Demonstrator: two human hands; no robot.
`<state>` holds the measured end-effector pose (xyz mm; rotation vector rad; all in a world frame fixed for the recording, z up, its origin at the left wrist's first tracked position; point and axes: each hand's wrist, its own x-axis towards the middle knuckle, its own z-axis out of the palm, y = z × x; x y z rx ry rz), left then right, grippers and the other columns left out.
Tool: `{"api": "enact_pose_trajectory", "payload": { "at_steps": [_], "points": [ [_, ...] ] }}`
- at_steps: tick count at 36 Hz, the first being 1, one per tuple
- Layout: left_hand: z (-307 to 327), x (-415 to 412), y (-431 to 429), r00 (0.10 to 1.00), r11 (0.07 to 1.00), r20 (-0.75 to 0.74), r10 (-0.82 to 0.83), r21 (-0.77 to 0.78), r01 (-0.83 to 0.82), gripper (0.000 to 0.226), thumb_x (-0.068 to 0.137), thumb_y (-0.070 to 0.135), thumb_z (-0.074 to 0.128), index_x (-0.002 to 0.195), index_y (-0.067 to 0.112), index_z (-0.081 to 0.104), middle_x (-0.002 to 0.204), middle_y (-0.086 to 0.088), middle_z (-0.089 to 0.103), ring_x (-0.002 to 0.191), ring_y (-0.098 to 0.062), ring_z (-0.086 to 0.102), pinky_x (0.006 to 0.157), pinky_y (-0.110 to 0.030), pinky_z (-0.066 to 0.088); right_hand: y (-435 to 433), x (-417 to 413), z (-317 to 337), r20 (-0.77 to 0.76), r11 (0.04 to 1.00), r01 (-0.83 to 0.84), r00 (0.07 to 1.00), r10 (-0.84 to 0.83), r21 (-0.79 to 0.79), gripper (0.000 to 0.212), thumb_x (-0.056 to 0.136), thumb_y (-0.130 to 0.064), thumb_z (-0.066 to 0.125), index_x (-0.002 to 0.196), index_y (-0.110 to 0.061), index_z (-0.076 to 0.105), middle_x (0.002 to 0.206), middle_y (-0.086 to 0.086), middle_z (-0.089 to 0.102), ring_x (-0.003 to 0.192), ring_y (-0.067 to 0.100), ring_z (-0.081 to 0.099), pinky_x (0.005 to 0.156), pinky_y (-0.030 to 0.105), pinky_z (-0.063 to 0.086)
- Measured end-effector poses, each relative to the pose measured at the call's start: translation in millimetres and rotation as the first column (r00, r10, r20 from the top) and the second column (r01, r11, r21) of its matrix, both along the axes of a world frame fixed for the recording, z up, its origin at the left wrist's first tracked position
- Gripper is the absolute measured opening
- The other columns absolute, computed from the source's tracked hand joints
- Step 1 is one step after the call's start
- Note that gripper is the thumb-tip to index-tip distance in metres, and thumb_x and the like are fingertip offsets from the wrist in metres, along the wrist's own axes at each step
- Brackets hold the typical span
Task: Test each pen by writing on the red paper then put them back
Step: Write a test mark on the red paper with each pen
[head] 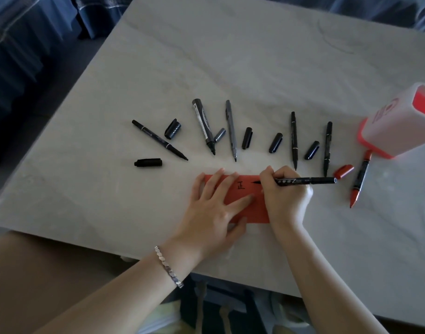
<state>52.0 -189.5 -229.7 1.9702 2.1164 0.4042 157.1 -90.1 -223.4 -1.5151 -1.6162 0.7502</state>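
The black pen (303, 181) is grasped by the right hand (283, 196), whose fingers are curled round its front part. Its long axis runs nearly along the long side of the red paper (251, 213). The tip points toward the left hand (213, 208) and seems to touch the upper part of the paper, just right of a black character written there. The tail reaches out past the paper's right edge. The left hand is laid flat on the left part of the paper, fingers straight and spread, gripping nothing. Beyond the paper, other uncapped pens (293, 141) and caps (247, 138) are spread. The next stroke is judged to need room rightward, away from the left hand.
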Motion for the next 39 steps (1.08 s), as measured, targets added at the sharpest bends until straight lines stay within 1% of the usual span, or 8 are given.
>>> {"api": "enact_pose_trajectory", "payload": {
  "at_steps": [8,11,13,21,26,32,35,39],
  "points": [
    [1.0,0.6,0.4,1.000,1.000,0.004,0.001,-0.014,-0.001,0.040,0.081,0.046,0.044,0.118,0.037,0.057,0.137,-0.010,0.048,0.132,-0.032,0.035,0.109,-0.052,0.016,2.4,1.9,-1.9,-0.021,0.999,-0.028,0.999,0.028,-0.014,0.033,0.078,-0.018,0.063,0.052,-0.002,0.051,0.052,0.018,0.058,0.054,0.033,0.052,0.058,0.033,0.044],
    [0.7,0.3,0.2,1.000,1.000,0.004,0.000,-0.015,0.000,0.040,0.081,0.046,0.043,0.117,0.036,0.057,0.137,-0.011,0.048,0.132,-0.033,0.035,0.108,-0.053,0.016,2.3,3.3,-4.6,-0.012,0.999,-0.041,0.999,0.041,-0.009,0.035,0.075,-0.017,0.062,0.046,-0.010,0.045,0.041,-0.001,0.048,0.046,0.015,0.041,0.054,0.028,0.038],
    [0.4,0.3,0.2,1.000,1.000,-0.001,-0.001,-0.016,0.001,0.040,0.081,0.046,0.044,0.117,0.036,0.058,0.137,-0.011,0.048,0.132,-0.034,0.035,0.108,-0.053,0.016,2.4,4.7,-6.1,-0.007,0.999,-0.052,0.999,0.052,-0.008,0.038,0.073,-0.017,0.062,0.043,-0.018,0.038,0.040,-0.007,0.045,0.045,0.010,0.038,0.049,0.021,0.031],
    [0.3,0.2,0.3,1.000,1.000,0.000,0.000,-0.010,0.000,0.040,0.081,0.046,0.044,0.117,0.037,0.057,0.138,-0.010,0.047,0.133,-0.033,0.033,0.108,-0.052,0.015,0.6,2.7,-2.1,-0.017,0.999,-0.034,0.999,0.034,-0.010,0.033,0.076,-0.012,0.063,0.050,0.000,0.046,0.044,0.005,0.043,0.050,0.012,0.039,0.052,0.026,0.033],
    [-0.9,0.7,0.7,1.000,1.000,0.002,-0.001,0.010,0.001,0.039,0.081,0.045,0.045,0.116,0.036,0.058,0.137,-0.011,0.048,0.133,-0.032,0.031,0.108,-0.052,0.016,1.3,3.7,-3.1,-0.055,0.999,-0.028,0.998,0.027,-0.022,0.033,0.073,-0.018,0.060,0.048,-0.004,0.043,0.042,0.000,0.040,0.048,0.011,0.038,0.053,0.027,0.034],
    [-1.8,0.2,0.5,1.000,1.000,-0.001,0.003,0.018,-0.003,0.039,0.081,0.045,0.046,0.117,0.036,0.058,0.137,-0.010,0.048,0.133,-0.031,0.031,0.108,-0.052,0.016,2.1,3.0,-4.9,-0.027,0.998,-0.069,0.997,0.069,-0.002,0.035,0.073,-0.016,0.062,0.045,-0.010,0.043,0.039,-0.001,0.036,0.047,0.011,0.038,0.048,0.019,0.030],
    [-2.5,0.9,0.9,1.000,1.000,-0.005,0.004,0.019,-0.004,0.039,0.080,0.045,0.045,0.116,0.036,0.059,0.136,-0.010,0.048,0.132,-0.031,0.031,0.108,-0.052,0.016,1.7,4.0,-6.6,-0.045,0.997,-0.079,0.996,0.079,0.001,0.034,0.068,-0.022,0.057,0.042,-0.018,0.035,0.042,-0.007,0.043,0.044,0.009,0.036,0.046,0.017,0.027],
    [-2.3,0.4,0.8,1.000,1.000,-0.009,0.001,0.008,0.000,0.040,0.081,0.046,0.044,0.117,0.036,0.059,0.137,-0.011,0.047,0.133,-0.030,0.029,0.108,-0.052,0.015,2.6,3.7,-7.8,-0.034,0.996,-0.089,0.995,0.089,-0.002,0.032,0.067,-0.024,0.056,0.042,-0.017,0.037,0.042,-0.009,0.045,0.044,0.010,0.036,0.046,0.019,0.028]
  ]
}}
